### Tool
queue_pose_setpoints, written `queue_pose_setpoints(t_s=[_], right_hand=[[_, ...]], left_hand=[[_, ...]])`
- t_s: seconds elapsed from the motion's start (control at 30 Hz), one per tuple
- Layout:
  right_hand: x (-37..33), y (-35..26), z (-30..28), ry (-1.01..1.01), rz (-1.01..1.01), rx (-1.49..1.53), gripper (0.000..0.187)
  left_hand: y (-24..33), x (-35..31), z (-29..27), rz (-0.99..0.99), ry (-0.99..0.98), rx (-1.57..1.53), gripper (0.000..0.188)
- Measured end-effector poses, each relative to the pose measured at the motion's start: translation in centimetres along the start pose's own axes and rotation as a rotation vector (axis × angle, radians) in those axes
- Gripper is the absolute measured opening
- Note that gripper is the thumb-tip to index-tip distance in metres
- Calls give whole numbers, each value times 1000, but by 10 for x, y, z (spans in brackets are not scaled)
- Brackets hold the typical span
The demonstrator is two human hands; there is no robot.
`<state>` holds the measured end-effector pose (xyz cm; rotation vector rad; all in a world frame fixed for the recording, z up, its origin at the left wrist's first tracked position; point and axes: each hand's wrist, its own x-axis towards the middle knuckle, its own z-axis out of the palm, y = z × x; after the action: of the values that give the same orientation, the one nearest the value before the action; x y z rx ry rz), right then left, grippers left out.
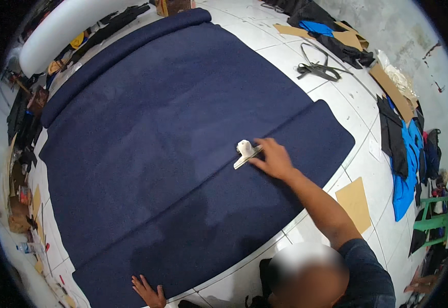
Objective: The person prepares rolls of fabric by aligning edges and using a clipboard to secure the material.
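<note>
Several black and blue cloths (404, 187), brown cardboard (355, 205) and a tangled dark strap (322, 70) lie on white tiles (373, 177) right of the navy fabric (172, 113). It spreads flat before us, with a diagonal ridge (183, 197) and rolled far edge (126, 59). Our right hand (275, 159) pinches a silver clip (245, 150) over the ridge; our left hand (149, 293) rests, fingers spread, near the fabric's closest edge.

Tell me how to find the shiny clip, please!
Find the big dark-blue cloth spread over the white tiled floor. Follow the long line slanting across it to the right hand. In its grip is the clip, the only shiny metal thing against all that dark blue.
</note>
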<state>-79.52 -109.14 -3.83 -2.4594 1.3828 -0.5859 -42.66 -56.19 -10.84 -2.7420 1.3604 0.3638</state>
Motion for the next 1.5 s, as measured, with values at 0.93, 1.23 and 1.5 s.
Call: queue_pose_setpoints(t_s=[0.93, 1.23, 1.5], right_hand=[[-241, 7, -51, -158, 1096, 434, 64], [-335, 18, -28, 234, 1352, 1212, 40], [-283, 10, -20, 312, 1236, 1162, 29]], left_hand=[[2, -2, -13, 6, 97, -222, 69], [-114, -63, -3, -1242, 574, -559, 70], [-129, -70, 19, -1017, 235, -1847, 37]])
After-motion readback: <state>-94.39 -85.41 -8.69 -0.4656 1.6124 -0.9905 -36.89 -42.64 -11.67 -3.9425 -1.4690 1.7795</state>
